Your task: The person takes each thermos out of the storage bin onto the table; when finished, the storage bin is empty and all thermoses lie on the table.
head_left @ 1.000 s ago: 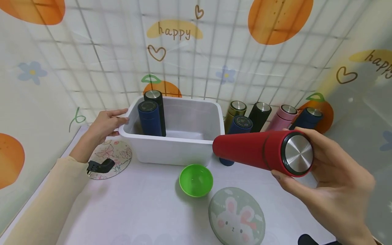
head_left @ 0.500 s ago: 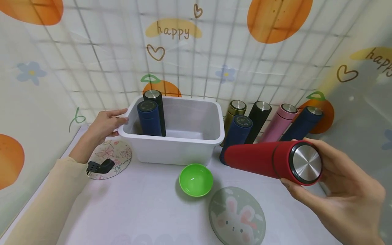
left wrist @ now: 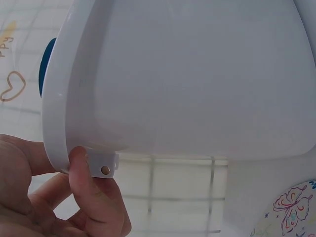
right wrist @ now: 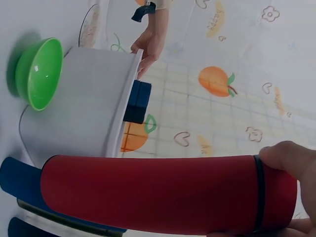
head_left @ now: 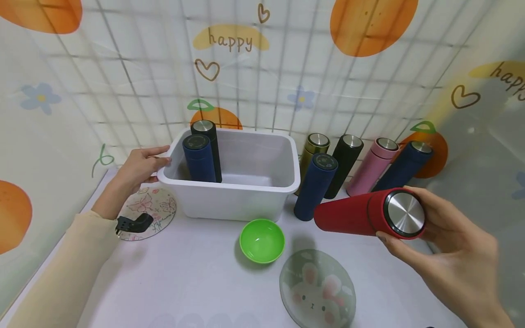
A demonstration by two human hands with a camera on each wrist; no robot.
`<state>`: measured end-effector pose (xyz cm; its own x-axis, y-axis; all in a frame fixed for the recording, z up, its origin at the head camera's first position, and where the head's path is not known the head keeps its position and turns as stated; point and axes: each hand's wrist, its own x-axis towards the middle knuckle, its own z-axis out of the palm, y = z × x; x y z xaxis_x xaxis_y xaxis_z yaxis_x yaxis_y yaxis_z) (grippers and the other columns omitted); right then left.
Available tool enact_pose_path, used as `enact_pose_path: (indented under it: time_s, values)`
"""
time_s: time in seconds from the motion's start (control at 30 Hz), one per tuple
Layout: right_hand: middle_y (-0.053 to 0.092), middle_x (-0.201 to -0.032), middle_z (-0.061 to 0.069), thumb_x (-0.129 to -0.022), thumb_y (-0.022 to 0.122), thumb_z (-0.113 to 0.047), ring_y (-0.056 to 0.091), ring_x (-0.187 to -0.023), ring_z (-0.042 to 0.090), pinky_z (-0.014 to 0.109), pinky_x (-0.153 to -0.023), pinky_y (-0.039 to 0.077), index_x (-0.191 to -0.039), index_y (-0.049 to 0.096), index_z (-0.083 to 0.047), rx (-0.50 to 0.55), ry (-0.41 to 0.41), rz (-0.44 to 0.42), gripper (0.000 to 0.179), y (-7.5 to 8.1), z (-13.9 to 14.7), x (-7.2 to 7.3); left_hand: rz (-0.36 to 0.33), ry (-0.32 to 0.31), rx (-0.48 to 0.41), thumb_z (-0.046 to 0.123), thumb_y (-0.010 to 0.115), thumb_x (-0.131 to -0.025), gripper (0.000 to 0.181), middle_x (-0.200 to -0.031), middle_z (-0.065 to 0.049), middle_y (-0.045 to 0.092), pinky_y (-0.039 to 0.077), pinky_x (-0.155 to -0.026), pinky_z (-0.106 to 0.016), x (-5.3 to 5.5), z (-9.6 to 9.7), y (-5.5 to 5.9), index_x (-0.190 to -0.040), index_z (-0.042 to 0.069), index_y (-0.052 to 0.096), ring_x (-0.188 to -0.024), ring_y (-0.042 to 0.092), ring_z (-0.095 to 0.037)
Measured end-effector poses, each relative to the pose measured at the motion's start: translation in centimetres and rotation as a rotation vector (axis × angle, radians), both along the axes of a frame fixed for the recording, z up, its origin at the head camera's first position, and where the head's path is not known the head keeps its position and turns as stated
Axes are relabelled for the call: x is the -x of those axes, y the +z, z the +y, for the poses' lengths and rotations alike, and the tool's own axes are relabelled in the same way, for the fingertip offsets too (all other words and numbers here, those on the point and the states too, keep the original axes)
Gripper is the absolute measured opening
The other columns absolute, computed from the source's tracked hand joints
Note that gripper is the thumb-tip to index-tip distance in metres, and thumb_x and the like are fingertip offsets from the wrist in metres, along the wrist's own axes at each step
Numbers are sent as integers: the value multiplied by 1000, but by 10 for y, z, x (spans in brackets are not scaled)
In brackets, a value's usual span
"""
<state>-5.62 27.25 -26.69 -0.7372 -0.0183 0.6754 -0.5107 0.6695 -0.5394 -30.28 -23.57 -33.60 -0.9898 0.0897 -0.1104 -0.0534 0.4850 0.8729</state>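
A red thermos flask (head_left: 348, 216) with a steel-topped lid is in my right hand (head_left: 455, 255), held tilted above the table, its base pointing left. My thumb and fingers grip it near the lid; in the right wrist view the red flask (right wrist: 148, 195) lies across the bottom. My left hand (head_left: 141, 168) pinches the left rim of a white plastic bin (head_left: 234, 200). In the left wrist view the thumb (left wrist: 81, 173) presses against that end of the bin (left wrist: 187, 79). Inside the bin, at its left, stand a blue flask (head_left: 199, 159) and a black flask (head_left: 213, 141).
Right of the bin stand a gold flask (head_left: 315, 145), a blue flask (head_left: 316, 187), a black flask (head_left: 346, 159), a pink flask (head_left: 373, 168) and another blue flask (head_left: 406, 166). A green bowl (head_left: 262, 241), rabbit mat (head_left: 316, 287) and butterfly mat (head_left: 156, 205) lie in front.
My right hand has carried the red flask rightward and a little down, away from the bin, uncovering more of the standing flasks. My left hand stays on the rim.
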Motion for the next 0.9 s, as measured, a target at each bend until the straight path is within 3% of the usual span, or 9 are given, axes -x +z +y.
enact_pose_path:
  time_s: [0.13,0.6,0.8,0.9]
  values:
    - [69,-119,5,-46,86,28,67,-102,8,12,-78,50,-134,61,-1,12,-4,-8,95,-7,5,6,2,-4,1,24,55,-103,58,-147,-25,46,56,-73,-28,0,0,-1,-157,16,34,-115,56,-32]
    - [65,-115,-20,-62,91,10,63,-100,-7,8,-78,46,-137,62,-15,-32,-128,-102,84,-22,19,24,-2,7,-4,23,54,-103,58,-148,-26,44,55,-71,-26,-1,1,0,-157,17,34,-118,54,-35]
    - [63,-112,-23,-65,90,7,62,-97,-10,8,-77,47,-135,63,-14,-36,-138,-110,78,-26,27,34,0,10,-3,24,54,-103,58,-149,-26,44,55,-71,-26,0,1,-1,-157,17,34,-118,54,-35]
    - [66,-112,-16,-68,90,3,61,-94,-13,7,-75,47,-135,63,-13,-45,-155,-117,74,-28,30,39,4,9,-5,24,54,-103,58,-148,-26,44,55,-71,-26,0,0,-1,-157,17,34,-117,55,-35]
